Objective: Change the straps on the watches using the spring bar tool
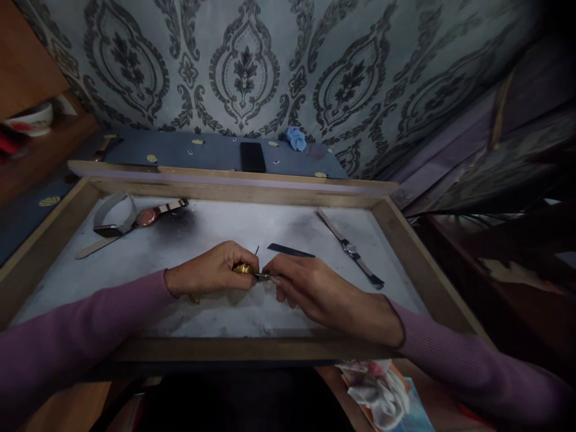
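My left hand (211,267) is closed round a gold-coloured watch (243,269), holding it above the white bottom of a shallow wooden tray (234,348). My right hand (315,285) pinches a slim metal tool (263,277), its tip against the watch edge; what kind of tool it is I cannot tell. Just beyond the fingers lies a flat black strip (291,249). To the right rests a small wristwatch (350,248) with its strap laid out. On the left are a watch with a reddish-brown dial (147,216) and a grey-banded watch (115,230).
Behind the tray, a dark patterned cloth (211,153) carries a black phone (252,157) and a crumpled blue cloth (296,138). A bowl (33,120) stands on a wooden shelf at the left. Below the tray's front right lies a crumpled plastic bag (382,399).
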Available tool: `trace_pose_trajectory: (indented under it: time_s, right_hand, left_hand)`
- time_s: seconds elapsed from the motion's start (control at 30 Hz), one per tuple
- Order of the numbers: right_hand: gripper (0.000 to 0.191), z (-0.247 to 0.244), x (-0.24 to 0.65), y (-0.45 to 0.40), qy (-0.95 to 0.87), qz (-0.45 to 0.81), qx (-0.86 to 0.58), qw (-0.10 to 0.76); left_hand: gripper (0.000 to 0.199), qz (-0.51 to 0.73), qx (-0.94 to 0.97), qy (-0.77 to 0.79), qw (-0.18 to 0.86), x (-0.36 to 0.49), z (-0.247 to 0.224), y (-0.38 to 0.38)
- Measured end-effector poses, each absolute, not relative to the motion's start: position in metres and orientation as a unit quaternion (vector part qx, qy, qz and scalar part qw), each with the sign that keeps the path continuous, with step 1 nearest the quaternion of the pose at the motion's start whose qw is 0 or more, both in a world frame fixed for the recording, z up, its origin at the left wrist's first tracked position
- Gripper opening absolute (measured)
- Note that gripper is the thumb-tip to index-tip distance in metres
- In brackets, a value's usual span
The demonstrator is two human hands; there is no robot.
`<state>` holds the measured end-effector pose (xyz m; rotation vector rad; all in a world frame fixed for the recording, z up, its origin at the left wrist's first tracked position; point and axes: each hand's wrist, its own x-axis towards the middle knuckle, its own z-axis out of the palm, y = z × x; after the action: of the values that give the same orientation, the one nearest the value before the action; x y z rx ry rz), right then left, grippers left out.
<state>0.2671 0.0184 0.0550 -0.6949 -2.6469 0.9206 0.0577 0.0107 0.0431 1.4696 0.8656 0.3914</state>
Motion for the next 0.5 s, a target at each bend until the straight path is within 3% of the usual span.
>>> trace_pose_trajectory:
  time_s: [0.23, 0.37, 0.5]
  right_hand:
    - [0.017, 0.056, 0.273, 0.015, -0.872, 0.262, -0.352, 0.218]
    - [0.038, 0.05, 0.276, 0.017, -0.874, 0.176, -0.357, 0.279]
    - [0.029, 0.047, 0.271, 0.018, -0.896, 0.134, -0.304, 0.294]
  left_hand:
    - [0.007, 0.178, 0.642, 0.386, 0.638, 0.056, 0.045, 0.012]
    - [0.008, 0.183, 0.646, 0.386, 0.633, 0.057, 0.048, 0.012]
    - [0.009, 0.183, 0.647, 0.387, 0.631, 0.058, 0.048, 0.012]
